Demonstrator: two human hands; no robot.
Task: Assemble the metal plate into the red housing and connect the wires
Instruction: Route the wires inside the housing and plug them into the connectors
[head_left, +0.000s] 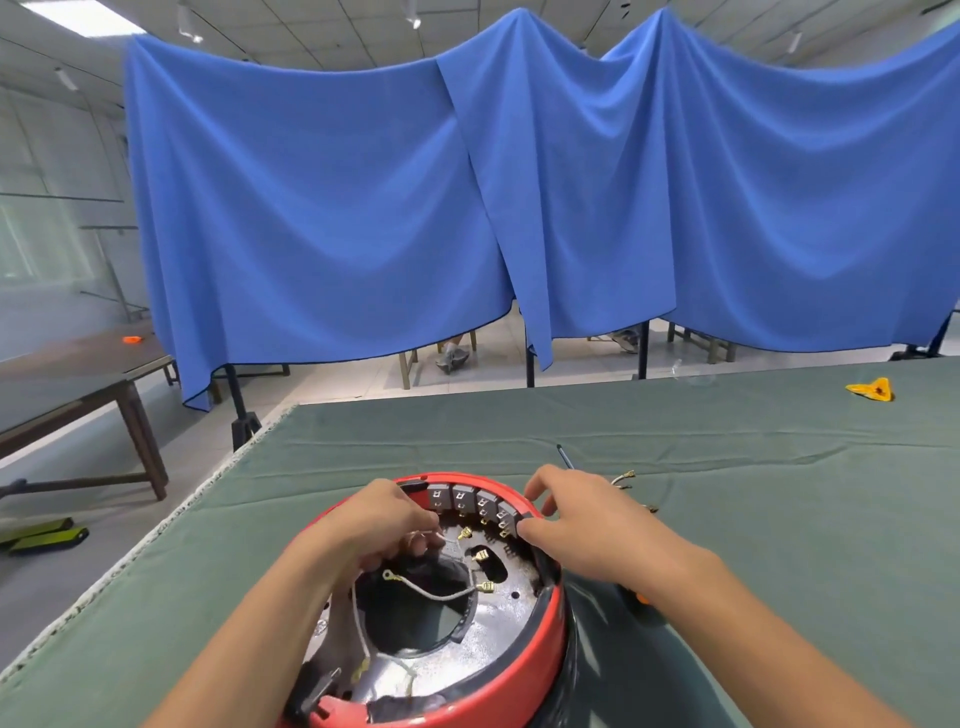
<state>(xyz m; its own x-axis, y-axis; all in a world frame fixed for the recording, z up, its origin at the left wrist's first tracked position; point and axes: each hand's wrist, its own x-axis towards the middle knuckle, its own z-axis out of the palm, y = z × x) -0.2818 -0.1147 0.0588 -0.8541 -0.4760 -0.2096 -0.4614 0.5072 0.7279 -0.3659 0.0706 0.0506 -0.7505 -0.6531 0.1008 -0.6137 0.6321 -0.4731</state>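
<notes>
Tabletop: the broad tabletop draped in wrinkled green cloth (675, 519) is carrying the work at its near edge.
Housing: the round red plastic housing (540, 660) is sitting open side up on that cloth, directly under both forearms; it is looking rigid and bulky, best steadied by its thick rim.
Plate: the shiny, stained metal plate with a large round opening (488, 639) is lying inside the housing already, apparently seated; it is likely stiff with thin edges, so pressing on the flat face seems safer than gripping the cutout.
Right hand: the right hand (587, 525) is pinching at the far rim beside the row of grey terminal blocks (475, 501), thumb and fingers curling over the rim's edge.
Left hand: the left hand (384, 525) is reaching into the housing with fingers curled, gripping a thin white wire (441, 595).
Wires: these are looking limp and light, ending in small brass connectors (485, 587) that are probably easy to bend, so holding at the connector, not the strand, seems wise.
Spare leads: a few loose brass-tipped wires (626, 478) are lying on the cloth just beyond the right hand.
</notes>
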